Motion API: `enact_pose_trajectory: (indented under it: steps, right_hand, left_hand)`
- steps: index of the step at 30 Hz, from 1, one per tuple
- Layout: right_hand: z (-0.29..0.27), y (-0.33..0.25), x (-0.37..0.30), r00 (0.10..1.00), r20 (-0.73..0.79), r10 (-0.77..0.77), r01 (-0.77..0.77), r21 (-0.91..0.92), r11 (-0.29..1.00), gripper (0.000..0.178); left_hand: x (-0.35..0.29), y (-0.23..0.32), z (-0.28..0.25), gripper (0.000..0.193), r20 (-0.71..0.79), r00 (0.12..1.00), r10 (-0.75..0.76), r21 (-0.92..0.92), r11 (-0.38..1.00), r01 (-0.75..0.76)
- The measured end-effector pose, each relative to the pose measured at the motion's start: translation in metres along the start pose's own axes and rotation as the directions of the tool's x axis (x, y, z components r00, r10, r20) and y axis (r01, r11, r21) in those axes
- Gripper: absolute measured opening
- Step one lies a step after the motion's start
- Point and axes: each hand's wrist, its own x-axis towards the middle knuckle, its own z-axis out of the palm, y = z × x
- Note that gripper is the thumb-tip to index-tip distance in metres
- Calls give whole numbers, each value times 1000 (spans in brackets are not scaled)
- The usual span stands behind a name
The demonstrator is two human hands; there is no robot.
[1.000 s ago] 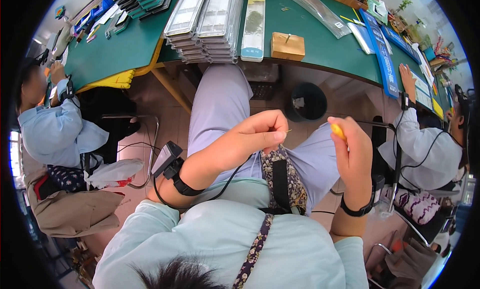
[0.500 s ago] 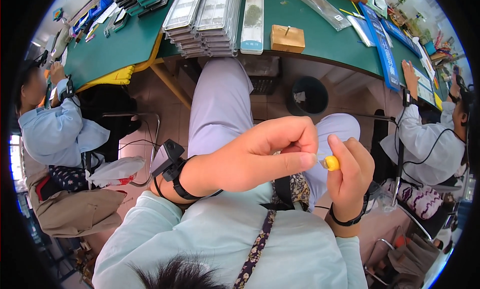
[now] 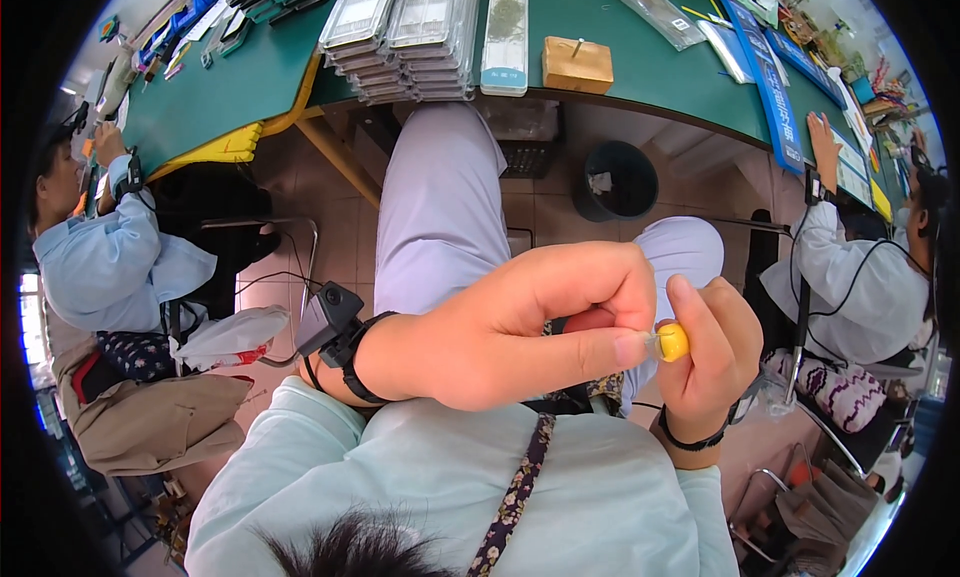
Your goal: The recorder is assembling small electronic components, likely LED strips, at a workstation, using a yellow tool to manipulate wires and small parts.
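Observation:
Above my lap, my right hand point(image 3: 715, 349) is closed around a small rounded yellow piece point(image 3: 674, 343) that shows at its fingertips. A tiny pale, see-through bit juts from the yellow piece on the side facing my other hand. My left hand point(image 3: 560, 322) reaches across from the left, wrist bent, thumb and forefinger pinched right beside that bit. What the pinch holds, if anything, is too small to make out. The fingertips of both hands nearly meet.
On the green table point(image 3: 660, 82) ahead stand stacked clear plastic cases point(image 3: 430, 42), a long narrow package point(image 3: 505, 37) and a wooden block point(image 3: 577, 65) with a metal pin. Below is a dark bin point(image 3: 615, 182). A person in light blue point(image 3: 105, 247) sits left, another person point(image 3: 845, 277) right.
Both hands have shifted slightly right and down together. My left fingertips now sit a little closer to the yellow piece, which still rests in my right hand.

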Motion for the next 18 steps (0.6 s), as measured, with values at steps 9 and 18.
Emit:
enact_pose_trajectory:
  steps: [9,18]
  right_hand:
    - [0,1,1,1000,-11,-3,2,-47,999,41]
    - [-12,3,0,989,-17,146,-147,-141,979,22]
  left_hand:
    - [2,-5,-3,12,-20,993,120,113,987,-117]
    - [0,-1,-3,8,71,996,53,79,995,-59]
